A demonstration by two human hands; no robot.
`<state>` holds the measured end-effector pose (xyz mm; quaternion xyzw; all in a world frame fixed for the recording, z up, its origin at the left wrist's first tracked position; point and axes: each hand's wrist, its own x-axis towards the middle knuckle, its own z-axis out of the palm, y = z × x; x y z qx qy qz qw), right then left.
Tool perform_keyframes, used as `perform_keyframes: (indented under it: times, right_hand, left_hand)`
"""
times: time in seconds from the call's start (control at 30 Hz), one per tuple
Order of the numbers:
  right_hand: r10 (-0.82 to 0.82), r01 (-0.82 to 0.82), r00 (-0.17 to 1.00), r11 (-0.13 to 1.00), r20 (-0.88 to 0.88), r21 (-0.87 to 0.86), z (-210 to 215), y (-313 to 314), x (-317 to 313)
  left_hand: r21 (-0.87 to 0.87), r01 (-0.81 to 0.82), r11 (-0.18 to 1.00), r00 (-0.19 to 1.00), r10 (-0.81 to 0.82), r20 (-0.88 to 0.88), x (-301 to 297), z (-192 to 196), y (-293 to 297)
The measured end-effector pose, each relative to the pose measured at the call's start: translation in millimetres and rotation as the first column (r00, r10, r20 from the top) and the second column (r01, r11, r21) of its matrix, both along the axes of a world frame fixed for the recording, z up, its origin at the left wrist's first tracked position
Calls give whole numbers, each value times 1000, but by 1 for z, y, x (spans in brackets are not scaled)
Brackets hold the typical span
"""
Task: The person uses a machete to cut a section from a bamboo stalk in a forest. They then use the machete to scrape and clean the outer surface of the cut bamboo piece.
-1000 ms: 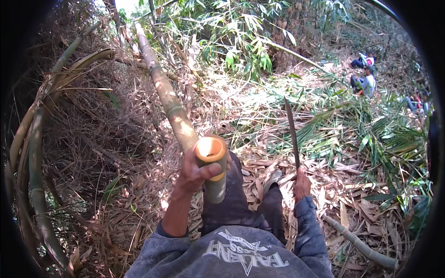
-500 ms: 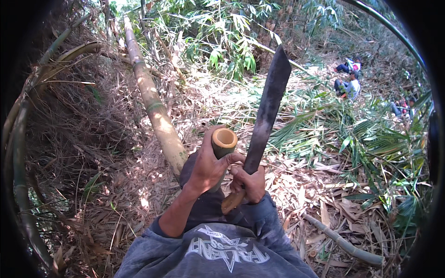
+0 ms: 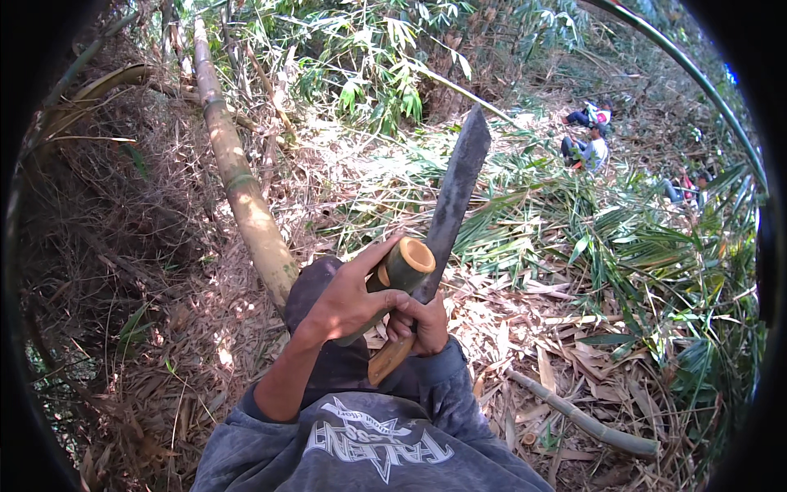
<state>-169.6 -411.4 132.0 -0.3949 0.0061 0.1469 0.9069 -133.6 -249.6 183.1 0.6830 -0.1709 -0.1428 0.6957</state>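
I noted the left hand [image 3: 348, 299] gripping a cut bamboo section [image 3: 399, 275], right hand [image 3: 420, 322] clenched on the raised machete [image 3: 447, 221], trimming seemingly unfinished.

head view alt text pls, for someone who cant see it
Seen from above, a person's left hand grips a short cut bamboo tube while the right hand holds a long dark machete by its wooden handle, blade pointing up beside the tube. A long bamboo pole lies on leaf-littered ground, and people sit farther off.
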Motion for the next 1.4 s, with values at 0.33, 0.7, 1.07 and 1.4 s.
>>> perform_keyframes:
  times: [0.33,0.7,1.07,1.4]
  right_hand:
    - [73,-65,996,985,-45,162,-17,-4,-1]
    - [68,-52,996,961,-51,273,-18,-9,-1]
    - [20,-5,998,971,-62,240,0,-6,-4]
    - [-143,132,990,855,16,-501,23,-39,2]
  left_hand:
    - [102,-375,921,882,320,346,-12,4,-27]
    - [121,-435,892,831,346,435,-15,8,-43]
    - [146,-181,973,947,132,293,-3,13,-26]
    - [-11,-121,993,988,121,93,20,-5,8]
